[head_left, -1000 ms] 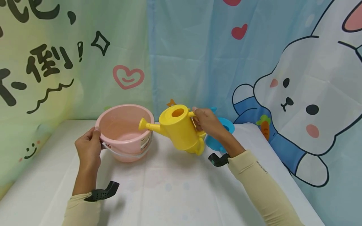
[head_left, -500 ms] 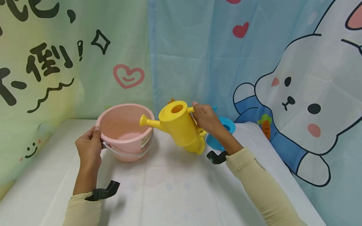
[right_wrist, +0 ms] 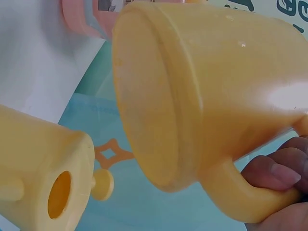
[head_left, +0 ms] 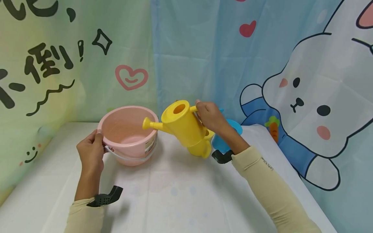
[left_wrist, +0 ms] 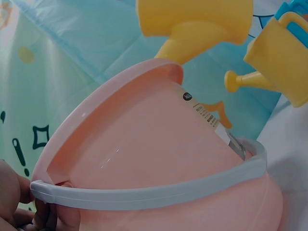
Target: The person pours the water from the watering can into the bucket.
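Note:
My left hand grips the left rim of a pink bucket, thumb on top; its white handle hangs down the near side. In my right hand, the handle of a yellow watering can is held. That can tilts left, its spout head above the bucket's right inner side. Curled fingers show round its handle in the right wrist view. A second yellow can stands beyond, mostly hidden behind the held one in the head view.
A blue watering can stands on the white-covered table, partly behind my right hand and wrist. Printed cloth with a rabbit and hearts hangs along the back and sides.
My right hand has risen slightly and moved a little left, and the yellow can in it tilts more, uncovering more of the second can. The bucket and left hand stay about the same.

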